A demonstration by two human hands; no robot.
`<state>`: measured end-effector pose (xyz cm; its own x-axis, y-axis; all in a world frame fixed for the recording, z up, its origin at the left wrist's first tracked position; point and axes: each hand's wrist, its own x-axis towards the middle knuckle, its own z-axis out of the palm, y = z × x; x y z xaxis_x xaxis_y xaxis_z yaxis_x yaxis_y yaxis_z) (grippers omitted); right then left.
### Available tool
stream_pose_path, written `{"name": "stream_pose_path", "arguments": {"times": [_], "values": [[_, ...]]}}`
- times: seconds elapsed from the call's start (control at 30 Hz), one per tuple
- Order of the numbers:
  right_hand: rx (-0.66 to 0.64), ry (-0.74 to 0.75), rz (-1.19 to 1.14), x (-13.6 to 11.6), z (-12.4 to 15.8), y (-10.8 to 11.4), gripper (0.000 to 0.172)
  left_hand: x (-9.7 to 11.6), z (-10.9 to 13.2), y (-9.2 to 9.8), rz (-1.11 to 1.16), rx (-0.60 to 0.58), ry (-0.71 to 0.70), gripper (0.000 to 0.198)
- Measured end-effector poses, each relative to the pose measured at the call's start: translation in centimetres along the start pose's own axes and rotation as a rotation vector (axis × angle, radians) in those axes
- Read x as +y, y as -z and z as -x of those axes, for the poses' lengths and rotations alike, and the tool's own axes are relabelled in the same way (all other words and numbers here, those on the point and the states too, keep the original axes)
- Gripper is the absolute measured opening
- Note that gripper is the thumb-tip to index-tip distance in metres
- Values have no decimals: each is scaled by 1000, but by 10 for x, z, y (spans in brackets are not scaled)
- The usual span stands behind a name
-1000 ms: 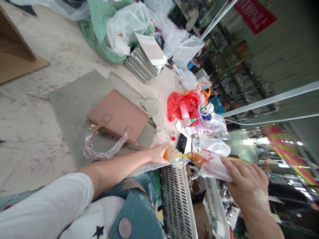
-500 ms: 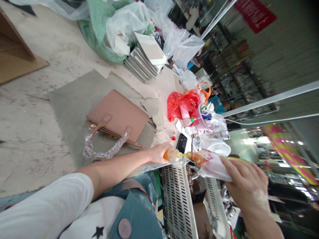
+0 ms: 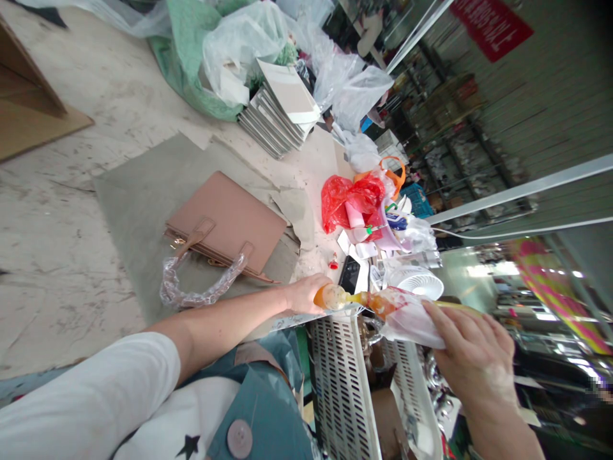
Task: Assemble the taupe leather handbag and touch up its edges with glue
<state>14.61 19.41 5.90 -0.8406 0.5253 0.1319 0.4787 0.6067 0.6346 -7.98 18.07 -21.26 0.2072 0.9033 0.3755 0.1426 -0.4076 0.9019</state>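
My left hand (image 3: 310, 294) is closed around a small container (image 3: 332, 296) of orange-yellow liquid with a clear mouth. Its mouth faces an amber bottle (image 3: 383, 303) wrapped in a white plastic bag. A strand of yellow liquid (image 3: 354, 298) links the two mouths. Fingers of my right hand (image 3: 472, 348) are wrapped around the bagged end of the bottle. On a grey sheet (image 3: 138, 185) to the left of my hands lies a pinkish-brown handbag (image 3: 234, 220), its handles (image 3: 205, 297) covered in clear plastic.
Beside my hands are a black phone (image 3: 349, 275), a small red cap (image 3: 333, 260) and a white fan (image 3: 414, 282). A red plastic bag (image 3: 338, 201) and a stack of grey boards (image 3: 282, 112) stand farther off. Below my hands is a white slatted crate (image 3: 342, 383) holding bags.
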Motion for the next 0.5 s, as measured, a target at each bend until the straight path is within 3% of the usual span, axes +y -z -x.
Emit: {"name": "stream_pose_path", "arguments": {"times": [0.5], "values": [[-24, -27, -33, 3, 4, -3, 53, -2, 0, -3, -20, 19, -9, 69]]}}
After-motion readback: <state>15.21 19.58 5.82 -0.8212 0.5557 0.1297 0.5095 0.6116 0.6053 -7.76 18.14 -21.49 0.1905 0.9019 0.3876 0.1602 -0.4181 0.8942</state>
